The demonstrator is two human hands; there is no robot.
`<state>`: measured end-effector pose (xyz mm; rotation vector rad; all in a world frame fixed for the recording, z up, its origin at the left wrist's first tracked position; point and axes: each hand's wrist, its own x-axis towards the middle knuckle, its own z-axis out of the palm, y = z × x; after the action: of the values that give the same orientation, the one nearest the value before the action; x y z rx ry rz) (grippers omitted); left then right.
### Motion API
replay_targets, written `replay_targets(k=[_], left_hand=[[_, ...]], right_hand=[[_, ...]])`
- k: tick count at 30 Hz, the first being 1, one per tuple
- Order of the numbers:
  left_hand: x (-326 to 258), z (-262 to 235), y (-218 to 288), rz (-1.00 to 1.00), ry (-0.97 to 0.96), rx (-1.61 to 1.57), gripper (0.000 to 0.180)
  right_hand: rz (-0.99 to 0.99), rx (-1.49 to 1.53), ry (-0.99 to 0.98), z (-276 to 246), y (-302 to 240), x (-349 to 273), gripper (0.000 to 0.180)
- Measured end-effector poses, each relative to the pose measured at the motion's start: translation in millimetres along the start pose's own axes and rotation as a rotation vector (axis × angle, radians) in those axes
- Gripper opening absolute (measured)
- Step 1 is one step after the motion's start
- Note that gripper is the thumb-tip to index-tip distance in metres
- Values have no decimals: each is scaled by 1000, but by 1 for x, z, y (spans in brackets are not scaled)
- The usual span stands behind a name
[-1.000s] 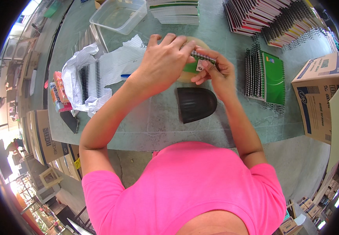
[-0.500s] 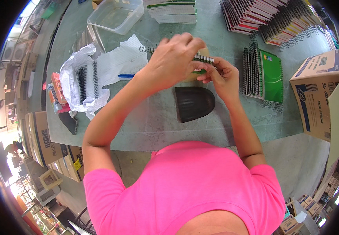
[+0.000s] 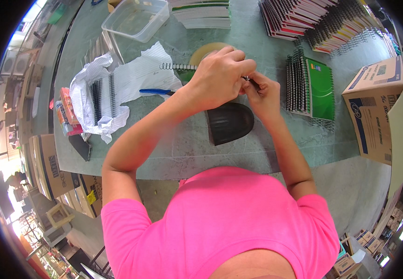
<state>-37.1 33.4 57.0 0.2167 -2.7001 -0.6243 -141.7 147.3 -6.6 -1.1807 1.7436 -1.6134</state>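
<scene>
While the left hand point(image 3: 220, 74) closes over the wire spiral point(image 3: 178, 67) above the desk point(image 3: 183, 149), the right hand point(image 3: 263, 93) pinches its end. Thin and springy, the spiral likely bends easily; best held near the coil's end, beside the black dome point(image 3: 229, 123).

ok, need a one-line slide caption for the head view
Both hands, left hand and right hand, work a wire spiral over a green table amid stacked spiral notebooks.
</scene>
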Motion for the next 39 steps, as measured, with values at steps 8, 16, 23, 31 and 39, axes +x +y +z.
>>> replay_targets(k=[8, 16, 23, 31, 39], left_hand=[[-28, -45, -24, -320, -387, 176, 29], [-23, -49, 0, -62, 441, 178, 43], [-40, -14, 3, -93, 246, 29, 39], [-35, 9, 4, -11, 164, 34, 32], [35, -37, -61, 118, 527, 373, 33]], right_hand=[[-377, -234, -2, -15, -6, 9, 31], [-411, -408, 173, -84, -84, 4, 38], [-208, -1307, 148, -125, -18, -50, 57], [-221, -1333, 118, -101, -15, -53, 53], [-185, -1262, 145, -107, -18, -57, 54]])
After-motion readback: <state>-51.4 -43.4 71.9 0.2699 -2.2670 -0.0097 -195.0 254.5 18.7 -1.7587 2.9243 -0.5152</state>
